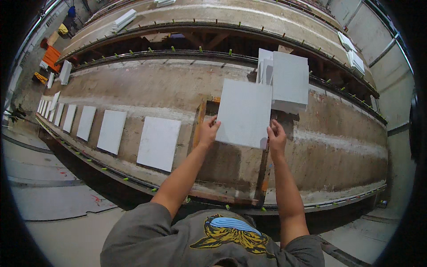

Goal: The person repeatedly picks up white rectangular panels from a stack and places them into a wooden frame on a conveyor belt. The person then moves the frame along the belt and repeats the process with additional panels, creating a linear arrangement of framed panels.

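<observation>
Between my two hands a white rectangular panel (244,111) is held up above the long brown table. My left hand (209,129) grips its left edge near the lower corner, with the thumb and fingers closed on it. At the opposite edge, my right hand (276,133) pinches the lower right side. Under the panel lies a wooden frame (199,124) with an orange-brown edge, partly hidden by the panel. Just behind and to the right stands a stack of white panels (290,80), with a few more panels (265,64) leaning beside it.
Leftward along the table's near side runs a row of white panels laid apart, the nearest panel (159,143) left of the frame. Small green clips (126,179) line the table edge (320,205). Across a gap, another long table (178,18) carries panel stacks (124,20).
</observation>
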Available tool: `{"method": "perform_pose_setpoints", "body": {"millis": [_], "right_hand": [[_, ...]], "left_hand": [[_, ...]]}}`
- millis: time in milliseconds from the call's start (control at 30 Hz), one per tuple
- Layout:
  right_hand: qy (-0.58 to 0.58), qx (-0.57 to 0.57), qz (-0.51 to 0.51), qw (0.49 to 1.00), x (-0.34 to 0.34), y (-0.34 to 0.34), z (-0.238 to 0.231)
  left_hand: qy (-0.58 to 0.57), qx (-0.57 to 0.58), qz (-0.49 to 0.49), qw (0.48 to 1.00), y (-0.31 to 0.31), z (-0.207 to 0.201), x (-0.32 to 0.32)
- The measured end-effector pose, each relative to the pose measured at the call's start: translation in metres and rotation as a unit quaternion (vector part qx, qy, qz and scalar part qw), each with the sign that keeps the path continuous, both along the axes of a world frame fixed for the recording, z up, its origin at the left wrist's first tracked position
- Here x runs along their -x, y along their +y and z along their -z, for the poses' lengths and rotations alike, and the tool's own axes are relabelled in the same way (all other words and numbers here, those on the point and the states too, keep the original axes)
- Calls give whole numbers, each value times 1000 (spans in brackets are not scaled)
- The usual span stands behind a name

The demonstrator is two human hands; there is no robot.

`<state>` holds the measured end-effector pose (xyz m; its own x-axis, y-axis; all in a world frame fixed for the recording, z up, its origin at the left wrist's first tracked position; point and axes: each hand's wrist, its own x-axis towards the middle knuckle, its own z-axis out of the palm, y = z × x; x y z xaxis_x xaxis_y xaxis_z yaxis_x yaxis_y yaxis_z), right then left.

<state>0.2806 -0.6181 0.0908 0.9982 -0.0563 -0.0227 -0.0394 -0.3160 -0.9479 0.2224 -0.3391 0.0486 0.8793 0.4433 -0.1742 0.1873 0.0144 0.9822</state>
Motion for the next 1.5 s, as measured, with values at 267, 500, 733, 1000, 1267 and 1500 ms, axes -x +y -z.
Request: {"method": "perform_pose_setpoints", "body": {"millis": [267,500,733,1000,1267,1500], "right_hand": [[36,88,-3,995,108,-18,80],[36,131,-32,990,132,-15,121],[17,153,-50,987,139,-11,129],[37,172,-45,983,141,-7,137],[38,140,-49,988,143,-7,144],[62,147,-41,986,144,-5,143]], "left_hand": [[98,-284,50,953,-24,22,128],[128,-368,53,920,-25,50,157],[230,-420,127,869,-21,42,156],[235,-441,152,853,-18,41,158],[233,-452,160,846,-17,40,158],[252,-445,167,843,-17,40,158]]}}
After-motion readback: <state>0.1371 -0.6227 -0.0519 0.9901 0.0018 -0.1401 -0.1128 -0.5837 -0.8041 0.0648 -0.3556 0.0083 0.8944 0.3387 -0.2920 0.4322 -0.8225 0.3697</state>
